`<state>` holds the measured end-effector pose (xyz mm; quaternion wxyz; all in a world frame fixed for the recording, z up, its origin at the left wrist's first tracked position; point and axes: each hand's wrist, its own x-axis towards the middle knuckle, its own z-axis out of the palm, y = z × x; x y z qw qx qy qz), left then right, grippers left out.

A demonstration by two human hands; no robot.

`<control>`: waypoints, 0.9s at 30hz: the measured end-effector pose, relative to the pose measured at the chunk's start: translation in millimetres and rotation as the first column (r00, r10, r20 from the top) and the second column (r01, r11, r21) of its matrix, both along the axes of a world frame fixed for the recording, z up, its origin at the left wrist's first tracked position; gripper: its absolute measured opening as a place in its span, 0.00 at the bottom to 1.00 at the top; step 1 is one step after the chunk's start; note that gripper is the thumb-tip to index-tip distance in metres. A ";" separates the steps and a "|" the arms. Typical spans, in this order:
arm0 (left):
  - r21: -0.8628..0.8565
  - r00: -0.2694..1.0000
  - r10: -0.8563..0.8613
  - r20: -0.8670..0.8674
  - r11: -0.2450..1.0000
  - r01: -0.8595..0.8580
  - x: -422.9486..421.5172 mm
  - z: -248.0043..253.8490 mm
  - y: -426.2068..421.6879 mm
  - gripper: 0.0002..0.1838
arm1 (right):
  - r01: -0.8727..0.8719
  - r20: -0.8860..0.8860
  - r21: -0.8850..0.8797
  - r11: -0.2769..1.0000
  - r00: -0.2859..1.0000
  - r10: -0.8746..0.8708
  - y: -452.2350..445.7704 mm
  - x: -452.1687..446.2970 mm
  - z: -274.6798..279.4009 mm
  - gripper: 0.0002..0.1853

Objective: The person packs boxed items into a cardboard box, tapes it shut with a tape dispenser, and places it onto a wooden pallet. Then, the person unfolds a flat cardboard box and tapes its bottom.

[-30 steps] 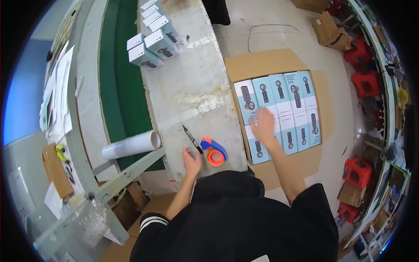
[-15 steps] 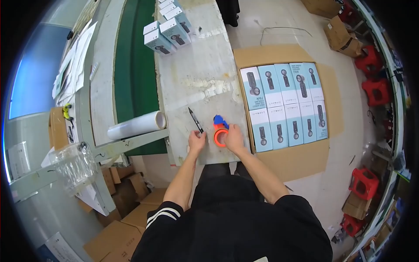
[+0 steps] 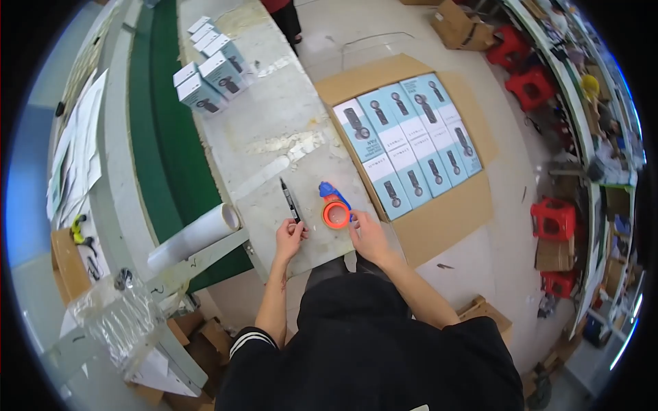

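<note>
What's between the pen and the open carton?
In the head view, the tape dispenser lies on the table between pen and carton, with the right hand at its edge.

Left of you: a roll of film [image 3: 192, 238] by the green strip [image 3: 161, 151], loose white papers [image 3: 75, 164], a yellow-and-black tool [image 3: 82, 233] near your left edge, crumpled clear plastic [image 3: 123, 315] lower down. Right side — red stools [image 3: 554, 218] along your shelving, an open brown cardboard box [image 3: 460, 26] on the floor. Top of your view — another person's legs [image 3: 288, 22], partly cut off.
</note>
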<state>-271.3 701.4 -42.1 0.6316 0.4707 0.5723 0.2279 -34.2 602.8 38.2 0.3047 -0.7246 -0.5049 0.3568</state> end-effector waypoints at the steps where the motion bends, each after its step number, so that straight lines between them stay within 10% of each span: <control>1: 0.022 0.998 -0.063 -0.007 0.998 0.063 -1.9 6.1 2.6 0.12 | 0.001 0.008 0.102 0.995 1.000 -0.002 -1.5 -3.0 4.0 0.18; 14: 0.154 0.791 -0.024 -0.612 0.977 0.149 28.8 -26.2 6.1 0.24 | 0.533 0.062 -0.091 0.841 0.846 -0.530 -96.7 53.2 -38.5 0.13; 16: 0.172 0.805 0.039 -0.592 0.982 0.079 39.8 -21.9 -5.5 0.24 | 0.765 0.427 0.092 0.638 0.548 -0.719 -144.3 94.9 -73.2 0.19; 18: 0.320 0.753 0.172 -0.635 0.946 0.054 35.9 -16.4 -20.7 0.23 | 0.984 0.499 0.019 0.178 0.145 -0.854 -170.0 126.1 -104.8 0.21; 20: 0.328 0.829 0.142 -0.541 0.943 0.053 33.5 -15.7 -43.4 0.20 | 0.960 0.080 -0.265 -0.094 -0.075 -0.994 -193.2 165.1 -114.4 0.22; 22: 0.064 0.927 -0.004 -0.374 0.998 0.030 53.0 -10.2 -87.0 0.17 | 0.763 -0.716 -0.595 0.253 -0.359 -0.599 -221.7 210.0 -113.6 0.22; 27: -0.546 0.990 -0.005 0.143 0.833 0.083 138.4 37.0 -150.8 0.21 | 0.853 -0.631 -0.385 0.353 0.036 -0.775 -190.8 200.7 -58.4 0.19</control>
